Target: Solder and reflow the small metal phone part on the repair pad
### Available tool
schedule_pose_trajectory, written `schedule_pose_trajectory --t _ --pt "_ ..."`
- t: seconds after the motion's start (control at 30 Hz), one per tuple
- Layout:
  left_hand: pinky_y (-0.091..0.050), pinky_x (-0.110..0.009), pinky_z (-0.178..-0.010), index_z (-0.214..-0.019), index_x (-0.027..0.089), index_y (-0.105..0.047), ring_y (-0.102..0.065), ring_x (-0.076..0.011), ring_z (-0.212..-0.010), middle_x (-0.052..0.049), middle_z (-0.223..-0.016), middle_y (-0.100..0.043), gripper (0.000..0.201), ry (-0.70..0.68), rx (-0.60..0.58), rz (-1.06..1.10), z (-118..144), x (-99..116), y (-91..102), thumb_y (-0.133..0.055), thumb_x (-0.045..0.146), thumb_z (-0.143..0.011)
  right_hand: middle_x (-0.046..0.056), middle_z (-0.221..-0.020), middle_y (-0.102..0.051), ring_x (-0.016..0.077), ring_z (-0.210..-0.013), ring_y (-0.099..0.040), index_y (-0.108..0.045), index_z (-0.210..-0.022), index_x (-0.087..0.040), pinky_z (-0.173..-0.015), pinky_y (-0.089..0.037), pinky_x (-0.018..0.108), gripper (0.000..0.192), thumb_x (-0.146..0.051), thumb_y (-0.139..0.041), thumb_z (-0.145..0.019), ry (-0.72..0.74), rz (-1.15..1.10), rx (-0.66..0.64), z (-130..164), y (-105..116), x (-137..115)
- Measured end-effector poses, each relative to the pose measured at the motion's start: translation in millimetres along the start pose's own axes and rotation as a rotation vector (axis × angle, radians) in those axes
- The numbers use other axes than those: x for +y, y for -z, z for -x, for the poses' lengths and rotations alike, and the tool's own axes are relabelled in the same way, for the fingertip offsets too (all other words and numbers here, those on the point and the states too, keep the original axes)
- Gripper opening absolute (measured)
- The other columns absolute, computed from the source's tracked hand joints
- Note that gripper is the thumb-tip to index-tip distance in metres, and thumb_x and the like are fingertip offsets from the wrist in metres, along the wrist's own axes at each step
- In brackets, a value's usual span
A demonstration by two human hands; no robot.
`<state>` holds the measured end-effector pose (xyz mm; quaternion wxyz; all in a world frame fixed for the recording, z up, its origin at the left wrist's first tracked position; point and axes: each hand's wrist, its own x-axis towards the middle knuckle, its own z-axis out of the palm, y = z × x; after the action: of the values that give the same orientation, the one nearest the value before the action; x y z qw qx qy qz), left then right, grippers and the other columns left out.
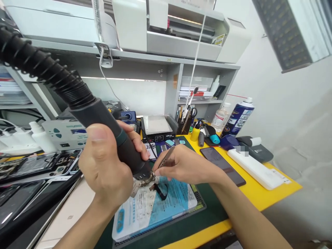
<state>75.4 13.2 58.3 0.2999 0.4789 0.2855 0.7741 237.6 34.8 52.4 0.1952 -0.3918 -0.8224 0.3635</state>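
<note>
1. Single view: head-worn camera, looking forward and down over the desk (272,193).
2. Very near; the hands fill the centre foreground.
3. Faces the shelf (166,62) at the back wall; the wide lens bends the edges.

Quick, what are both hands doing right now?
Left hand: closed around the hot-air gun.
Right hand: closed, pinching tweezers.
</note>
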Motion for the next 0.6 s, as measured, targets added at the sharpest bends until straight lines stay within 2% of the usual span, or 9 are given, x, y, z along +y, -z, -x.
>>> schedule_pose_trajectory --t 0.2,0.6 --pt "-0.046 -0.036 -0.041 -0.081 0.025 -0.060 -0.055 -0.0188 -0.042 0.001 -0.055 -0.052 0.053 0.024 0.000 0.002 1.4 1.1 0.9 -0.048 0.076 -0.088 0.003 -0.080 -0.076 0.0112 -0.057 -0.058 -0.080 -0.085 -0.015 -0.051 -0.038 0.022 0.016 -0.018 -0.065 -0.087 0.011 -0.003 0.001 0.0 0.3 -0.1" --pt "-0.048 -0.037 -0.041 -0.083 0.024 -0.058 -0.054 -0.0192 -0.042 0.002 -0.055 -0.052 0.051 0.022 -0.017 0.014 -0.9 -0.6 0.4 -0.051 0.074 -0.088 0.004 -0.087 -0.077 0.0113 -0.056 -0.058 -0.078 -0.077 -0.015 -0.049 -0.039 0.023 0.017 -0.018 -0.064 -0.086 0.032 -0.032 0.004 0.3 1.0 -1.0"
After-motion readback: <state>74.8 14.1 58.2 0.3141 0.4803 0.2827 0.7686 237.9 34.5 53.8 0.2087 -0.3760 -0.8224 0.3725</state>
